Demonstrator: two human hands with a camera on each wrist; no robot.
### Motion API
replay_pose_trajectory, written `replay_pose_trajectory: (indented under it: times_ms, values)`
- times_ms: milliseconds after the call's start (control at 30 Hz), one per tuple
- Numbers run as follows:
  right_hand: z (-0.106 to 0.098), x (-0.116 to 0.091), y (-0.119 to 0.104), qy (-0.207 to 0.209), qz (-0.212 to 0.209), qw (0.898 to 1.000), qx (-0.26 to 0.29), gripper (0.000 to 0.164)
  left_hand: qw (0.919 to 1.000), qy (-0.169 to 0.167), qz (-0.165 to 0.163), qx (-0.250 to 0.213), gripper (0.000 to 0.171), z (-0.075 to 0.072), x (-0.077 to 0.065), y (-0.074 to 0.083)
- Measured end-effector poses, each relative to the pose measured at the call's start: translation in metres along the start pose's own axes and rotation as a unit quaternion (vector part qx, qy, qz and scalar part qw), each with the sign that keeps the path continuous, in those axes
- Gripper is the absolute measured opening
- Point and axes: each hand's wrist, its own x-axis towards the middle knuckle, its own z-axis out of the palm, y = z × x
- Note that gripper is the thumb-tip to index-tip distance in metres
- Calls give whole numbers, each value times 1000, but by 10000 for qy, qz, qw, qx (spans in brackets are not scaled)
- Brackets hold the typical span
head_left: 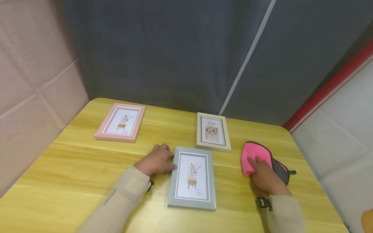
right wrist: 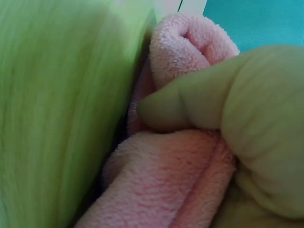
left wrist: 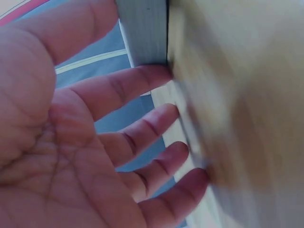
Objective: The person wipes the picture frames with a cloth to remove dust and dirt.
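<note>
A grey-blue picture frame with a plant print lies face up near the table's front. At its left edge is my left hand, palm toward the frame. In the left wrist view the thumb and index finger touch the frame's side, while the other fingertips rest by the tabletop, loosely bent. To the right, my right hand grips a pink cloth with dark grey backing and black edging. The right wrist view has the thumb pressed into folds of the fluffy cloth.
A pink picture frame lies at the back left of the yellow wood-grain table. Behind the grey-blue one lies a cream picture frame. A dark grey panel stands along the back edge, with walls at both sides.
</note>
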Motion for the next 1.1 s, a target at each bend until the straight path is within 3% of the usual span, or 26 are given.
replay_pose_trajectory:
  times_ms: [233, 333, 533, 767, 1100]
  values:
    - [-1, 0, -1, 13, -4, 10000, 68, 55, 9994, -108, -193, 250, 43, -14, -6, -14]
    - [-1, 0, 0, 12, 59, 9999, 96, 56, 9993, -154, -349, -6, 43, -22, -10, -27]
    - [-2, -1, -1, 63, 101, 9999, 69, 56, 9901, -421, -1059, -816, 49, -40, -13, -55]
    - [-3, -1, 0, 39, 241, 9997, 16, 55, 9863, -520, -1313, -852, 54, -53, 18, -76]
    - [-5, -1, -2, 156, 194, 9996, -91, 54, 9951, -34, -984, -112, 43, -70, 77, -84]
